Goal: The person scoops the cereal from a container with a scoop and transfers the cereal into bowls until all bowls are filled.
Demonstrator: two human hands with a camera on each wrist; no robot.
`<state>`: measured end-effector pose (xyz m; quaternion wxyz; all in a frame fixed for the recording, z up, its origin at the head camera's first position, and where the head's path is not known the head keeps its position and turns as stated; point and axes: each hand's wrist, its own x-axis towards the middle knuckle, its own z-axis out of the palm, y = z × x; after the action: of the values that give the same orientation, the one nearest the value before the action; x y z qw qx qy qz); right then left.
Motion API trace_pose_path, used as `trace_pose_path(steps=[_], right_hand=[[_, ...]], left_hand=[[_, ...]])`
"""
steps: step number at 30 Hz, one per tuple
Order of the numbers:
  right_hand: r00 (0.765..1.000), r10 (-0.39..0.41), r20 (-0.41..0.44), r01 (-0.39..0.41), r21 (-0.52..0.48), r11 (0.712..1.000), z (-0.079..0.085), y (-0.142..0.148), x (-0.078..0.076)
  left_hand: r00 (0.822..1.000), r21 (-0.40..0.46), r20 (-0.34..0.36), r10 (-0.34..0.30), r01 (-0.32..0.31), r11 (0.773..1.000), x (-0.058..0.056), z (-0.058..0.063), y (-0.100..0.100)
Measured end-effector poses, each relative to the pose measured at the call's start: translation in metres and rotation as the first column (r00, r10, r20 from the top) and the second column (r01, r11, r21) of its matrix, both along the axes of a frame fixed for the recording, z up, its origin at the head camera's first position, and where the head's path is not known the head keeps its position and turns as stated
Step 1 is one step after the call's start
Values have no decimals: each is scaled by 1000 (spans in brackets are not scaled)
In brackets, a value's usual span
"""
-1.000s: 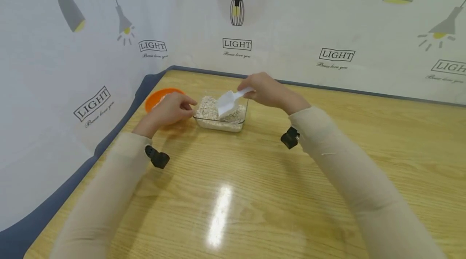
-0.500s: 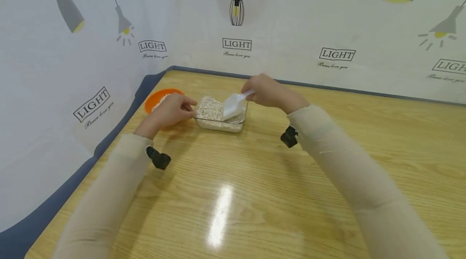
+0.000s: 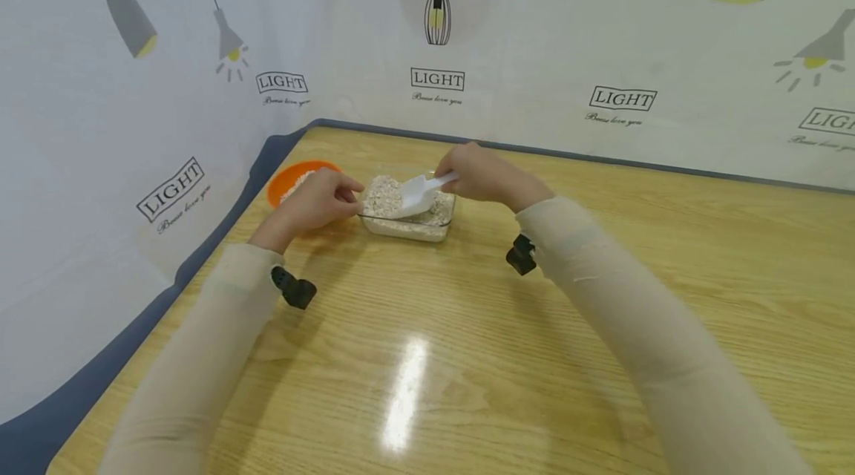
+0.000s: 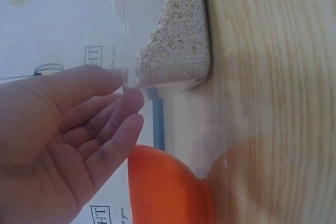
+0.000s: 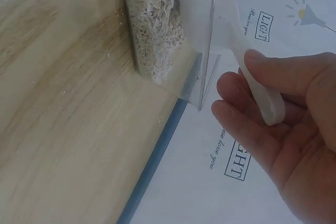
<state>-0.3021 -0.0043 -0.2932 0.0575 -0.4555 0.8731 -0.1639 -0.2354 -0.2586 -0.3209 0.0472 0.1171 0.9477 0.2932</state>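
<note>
A clear rectangular glass container [image 3: 404, 231] holds pale oat flakes [image 3: 381, 195]. My left hand [image 3: 312, 202] pinches the container's left rim between thumb and fingertips, as the left wrist view [image 4: 79, 124] shows. With thumb and curled fingers, my right hand [image 3: 482, 174] grips the handle of a white plastic scoop [image 3: 417, 197]. The scoop's blade lies tilted in the oats, and its front edge is buried. In the right wrist view, the handle [image 5: 257, 87] crosses over the container's rim.
An orange bowl [image 3: 279, 182] with pale flakes in it stands left of the container, partly behind my left hand. The wooden table [image 3: 508, 356] stretches toward me and to the right. A printed white curtain [image 3: 534, 37] hangs behind its far edge.
The scoop first moved down and right into the oats, then left through them, its blade now lying flatter. My right hand went with it. The left hand stays at the rim.
</note>
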Motion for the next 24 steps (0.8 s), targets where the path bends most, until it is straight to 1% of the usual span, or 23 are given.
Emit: trace_pose_path(steps=[4, 9, 16, 24], right_hand=[[1000, -2, 12, 2, -11, 1000, -5, -6, -1], [1000, 3, -16, -3, -26, 1000, -10, -12, 0], [999, -45, -11, 45, -20, 999, -13, -19, 3], [998, -61, -14, 60, -95, 994, -24, -16, 3]], left_hand=[[1000, -4, -5, -13, 13, 1000, 1, 3, 1], [1000, -8, 2, -15, 15, 1000, 1, 5, 2], [1000, -20, 6, -20, 20, 1000, -1, 6, 2], [1000, -19, 17, 2, -1, 1000, 2, 6, 2]])
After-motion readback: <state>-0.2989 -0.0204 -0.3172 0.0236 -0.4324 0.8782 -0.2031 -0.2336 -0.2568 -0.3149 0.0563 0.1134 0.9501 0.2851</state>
